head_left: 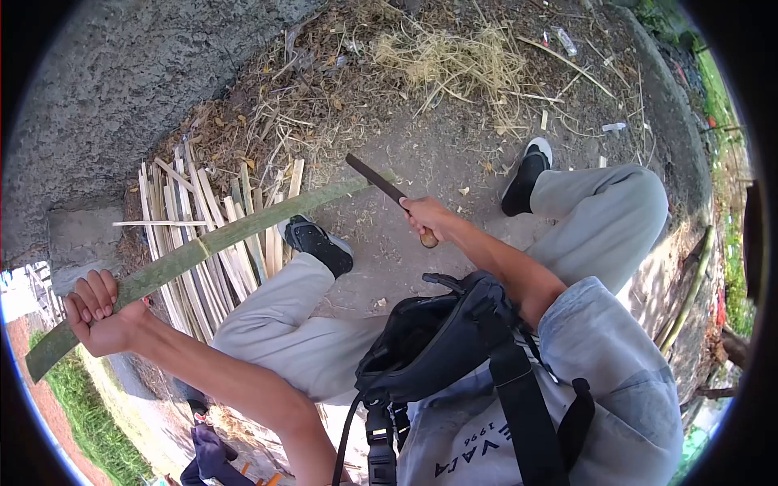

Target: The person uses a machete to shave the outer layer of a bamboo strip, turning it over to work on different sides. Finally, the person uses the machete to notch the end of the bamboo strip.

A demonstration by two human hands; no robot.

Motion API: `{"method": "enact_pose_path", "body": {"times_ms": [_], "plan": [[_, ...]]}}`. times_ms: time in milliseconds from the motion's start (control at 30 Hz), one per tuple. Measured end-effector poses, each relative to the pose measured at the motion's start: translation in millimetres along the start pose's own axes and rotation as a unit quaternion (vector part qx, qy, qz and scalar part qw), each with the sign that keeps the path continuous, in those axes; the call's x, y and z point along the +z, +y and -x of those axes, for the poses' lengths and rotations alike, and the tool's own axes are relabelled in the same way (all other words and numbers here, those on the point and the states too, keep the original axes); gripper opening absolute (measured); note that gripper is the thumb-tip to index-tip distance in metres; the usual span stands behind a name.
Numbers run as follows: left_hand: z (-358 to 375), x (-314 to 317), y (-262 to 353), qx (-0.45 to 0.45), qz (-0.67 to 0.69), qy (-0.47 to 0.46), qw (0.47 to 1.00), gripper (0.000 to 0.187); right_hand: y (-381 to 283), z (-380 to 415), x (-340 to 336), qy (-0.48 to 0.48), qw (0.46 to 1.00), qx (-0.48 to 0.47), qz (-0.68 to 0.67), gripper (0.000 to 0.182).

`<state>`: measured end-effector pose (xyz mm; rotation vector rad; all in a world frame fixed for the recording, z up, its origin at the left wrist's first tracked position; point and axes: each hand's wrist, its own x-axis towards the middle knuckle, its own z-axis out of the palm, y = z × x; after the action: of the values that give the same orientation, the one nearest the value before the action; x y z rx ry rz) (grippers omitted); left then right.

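Two hands: my left hand [104, 317] clamps bamboo strip [203, 247]; my right hand [425, 217] grips knife [381, 188].
Risk: blade may glance toward my shoe [320, 243].

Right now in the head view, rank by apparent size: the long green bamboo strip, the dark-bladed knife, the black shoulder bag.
1. Long green bamboo strip, longest.
2. Black shoulder bag, bulkier but nearer the camera, so unsure against the strip.
3. Dark-bladed knife, smallest.

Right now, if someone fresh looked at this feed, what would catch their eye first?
The long green bamboo strip slanting across the left of the view, gripped near its lower end by the left hand. The right hand at centre holds a dark-bladed knife whose blade meets the strip's far end. Behind the strip, a pile of pale split bamboo slats lies on the dirt ground.
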<state>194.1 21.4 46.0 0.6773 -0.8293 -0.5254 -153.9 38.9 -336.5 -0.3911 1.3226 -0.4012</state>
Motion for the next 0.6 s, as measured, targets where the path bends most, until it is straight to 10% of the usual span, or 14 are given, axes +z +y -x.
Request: {"method": "enact_pose_path", "body": {"times_ms": [133, 600], "plan": [[-2, 2, 0, -0.011, 0.043, -0.044, 0.998, 0.036, -3, 10, 18, 0.112, 0.978, -0.066, 0.161, 0.044], [-10, -9, -5, -0.001, 0.029, -0.017, 0.999, 0.037, 20, -15, 20, 0.078, 0.997, -0.028, -0.005, 0.048]]}}
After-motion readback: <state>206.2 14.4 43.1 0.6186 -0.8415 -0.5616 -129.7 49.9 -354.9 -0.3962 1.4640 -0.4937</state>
